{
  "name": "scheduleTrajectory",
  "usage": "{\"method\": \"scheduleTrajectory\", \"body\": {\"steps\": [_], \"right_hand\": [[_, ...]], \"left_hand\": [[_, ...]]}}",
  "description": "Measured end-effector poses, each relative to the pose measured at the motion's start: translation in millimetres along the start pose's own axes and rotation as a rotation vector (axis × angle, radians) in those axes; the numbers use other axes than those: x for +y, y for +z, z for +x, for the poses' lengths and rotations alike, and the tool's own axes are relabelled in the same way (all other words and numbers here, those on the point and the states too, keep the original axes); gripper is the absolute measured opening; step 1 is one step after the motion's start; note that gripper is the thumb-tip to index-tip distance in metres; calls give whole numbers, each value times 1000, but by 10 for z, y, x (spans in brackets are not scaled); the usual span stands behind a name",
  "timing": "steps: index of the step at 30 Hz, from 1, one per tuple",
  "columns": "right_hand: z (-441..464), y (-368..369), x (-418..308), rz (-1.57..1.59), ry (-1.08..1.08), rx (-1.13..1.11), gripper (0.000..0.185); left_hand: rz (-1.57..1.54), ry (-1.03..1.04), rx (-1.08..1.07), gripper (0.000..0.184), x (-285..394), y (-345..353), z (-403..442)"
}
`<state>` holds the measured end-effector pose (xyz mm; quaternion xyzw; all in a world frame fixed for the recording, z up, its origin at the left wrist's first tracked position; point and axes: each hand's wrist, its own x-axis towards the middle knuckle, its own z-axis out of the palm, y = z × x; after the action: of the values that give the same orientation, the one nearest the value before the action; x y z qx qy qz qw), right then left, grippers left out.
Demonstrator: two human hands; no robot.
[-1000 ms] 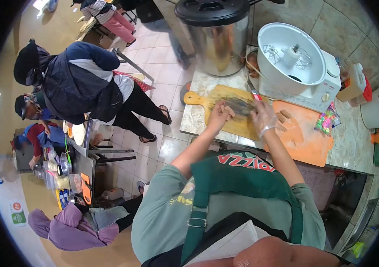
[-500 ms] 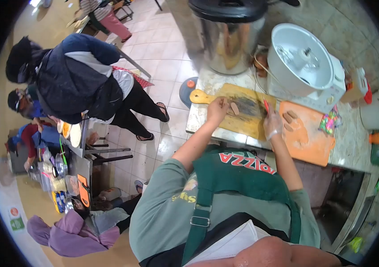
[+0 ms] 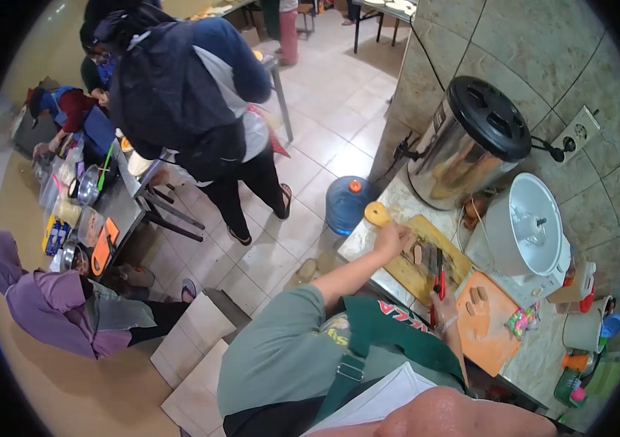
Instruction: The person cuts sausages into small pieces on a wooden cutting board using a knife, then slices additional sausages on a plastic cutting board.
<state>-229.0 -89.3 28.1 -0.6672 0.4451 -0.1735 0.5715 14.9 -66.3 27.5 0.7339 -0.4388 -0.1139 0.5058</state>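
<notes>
Currently on the wooden board (image 3: pixel 406 276), just right of the left hand (image 3: pixel 391 242) and nearer to it than to the right hand (image 3: pixel 445 308): a sausage (image 3: pixel 418 255), long axis near-to-far. Right fingers clamped on a red-handled tool (image 3: pixel 439 281); left fingers apart or together, cannot tell.

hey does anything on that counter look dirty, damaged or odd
The wooden cutting board looks odd: its surface has dark patches against the yellowish wood, perhaps stains or wear, and a sausage-like piece lies on it. I see no clear spill on the counter.
</notes>
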Motion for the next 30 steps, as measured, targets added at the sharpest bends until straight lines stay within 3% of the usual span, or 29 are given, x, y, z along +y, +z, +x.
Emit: {"method": "scheduleTrajectory", "body": {"steps": [2,4,7,9,10,13,14,17,18,20,23,30], "right_hand": [[5,-40,-233,-123,85,6,46],[-74,42,-558,-8,134,24,47],[-149,90,-687,-80,274,49,45],[-177,86,-561,-191,19,-144,46],[-173,76,-549,-180,33,-130,46],[-218,141,-562,-400,-109,-276,49],[-237,168,-615,-391,-98,-268,49],[-267,208,-808,-555,52,-274,47],[-260,205,-749,-546,57,-267,47],[-234,208,-587,-532,10,-140,48],[-226,156,-514,-545,18,-21,48],[-189,223,-486,-459,-29,-1,54]], "left_hand": [[-82,-292,-152,14,13,-76,61],[-194,-363,-122,19,-261,27,96],[-528,-465,-61,28,-184,-217,186],[-707,-635,-50,31,-261,-326,238],[-845,-741,-45,32,-323,-362,303],[-1097,-761,54,29,-492,-391,382],[-1089,-769,40,29,-417,-384,355],[-682,-639,-254,34,-145,-334,245],[-676,-638,-266,34,-101,-276,211],[-373,-498,-372,31,38,-204,157],[-182,-383,-383,27,119,-115,152],[51,-187,-414,25,108,6,160]]}}
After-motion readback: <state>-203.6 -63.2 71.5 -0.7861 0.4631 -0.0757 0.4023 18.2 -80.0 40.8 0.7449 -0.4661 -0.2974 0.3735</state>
